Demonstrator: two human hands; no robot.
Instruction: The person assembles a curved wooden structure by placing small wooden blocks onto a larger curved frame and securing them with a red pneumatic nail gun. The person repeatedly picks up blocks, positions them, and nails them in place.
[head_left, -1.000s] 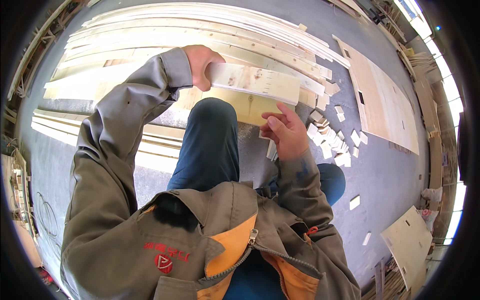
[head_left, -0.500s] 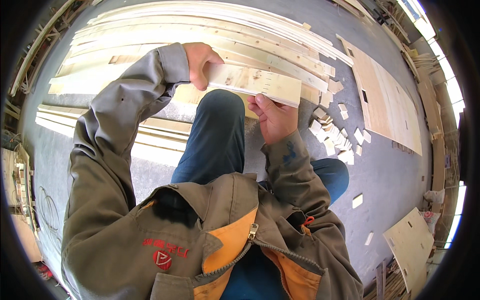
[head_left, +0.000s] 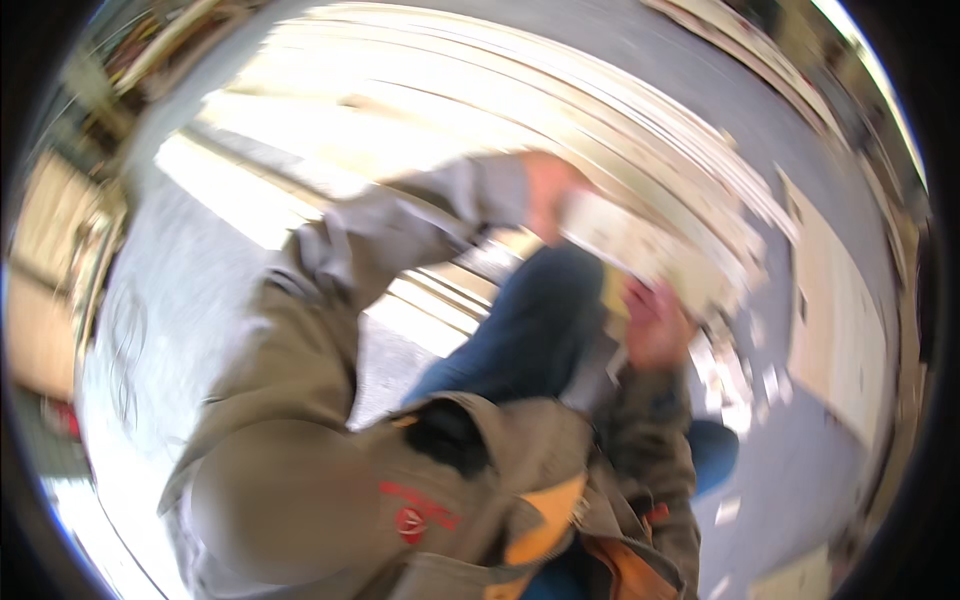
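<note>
Pale wood stack: long boards (head_left: 560, 130) lie on the grey floor (head_left: 840, 470) beyond both hands, smeared by heavy motion blur.
Sheet off to the right: a flat light panel (head_left: 835, 320) rests on the floor, well apart from the grip.
Held piece: a short pale wooden board (head_left: 650, 250) spans the two hands above the blue-trousered knee (head_left: 530, 330).
Left hand (head_left: 548, 192): closed over the board's left end, thumb side toward the camera.
Right hand (head_left: 655, 325): under the board's right half and touching it; whether the fingers are wrapped round it I cannot tell through the blur.
Scraps: small pale offcuts (head_left: 745, 380) are scattered just right of the right hand.
Handling: it looks stiff and light enough for one hand, dry and not slippery; rough edges may splinter. Holding near both ends, as now, seems the steadiest.
Change: half a second ago the view was sharp and the board lay nearly level; now the picture is swung and blurred, and the board slopes down toward the right hand.
</note>
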